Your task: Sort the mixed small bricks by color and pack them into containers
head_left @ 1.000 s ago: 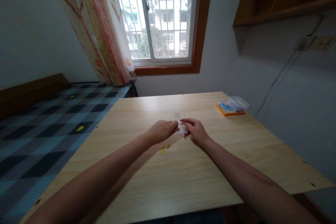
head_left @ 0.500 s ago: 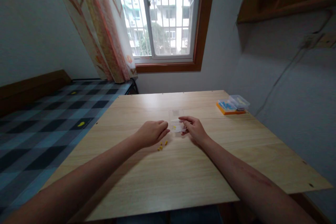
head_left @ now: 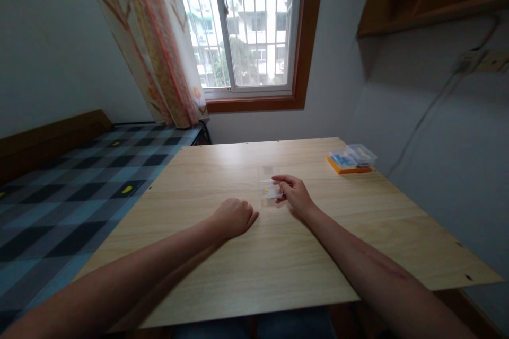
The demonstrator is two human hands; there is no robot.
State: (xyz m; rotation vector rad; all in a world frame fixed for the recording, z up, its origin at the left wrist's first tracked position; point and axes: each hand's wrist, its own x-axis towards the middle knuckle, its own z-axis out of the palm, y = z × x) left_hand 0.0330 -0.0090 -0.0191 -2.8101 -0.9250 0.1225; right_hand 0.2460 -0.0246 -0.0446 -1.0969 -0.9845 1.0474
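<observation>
A small clear plastic box [head_left: 271, 198] with its lid [head_left: 265, 170] folded back is in the middle of the table. Something small and yellow [head_left: 266, 190] shows inside it. Thumb and fingers of my right hand [head_left: 296, 195] grip the box's right side. My left hand [head_left: 236, 217] is low over the wood, left of the box and nearer to me, with its fingers curled together. It covers the spot where several small yellow pieces lay, so whether it pinches one is hidden.
An orange tray [head_left: 350, 170] with blue pieces [head_left: 340, 159] and a clear container [head_left: 361, 154] sits at the far right of the wooden table [head_left: 191, 286]. A checked bed [head_left: 79, 185] adjoins the left side. A wooden shelf [head_left: 429, 16] hangs on the right wall.
My left hand has come away from the box, back toward me, and now hides the yellow pieces that lay on the table. My right hand stays on the box.
</observation>
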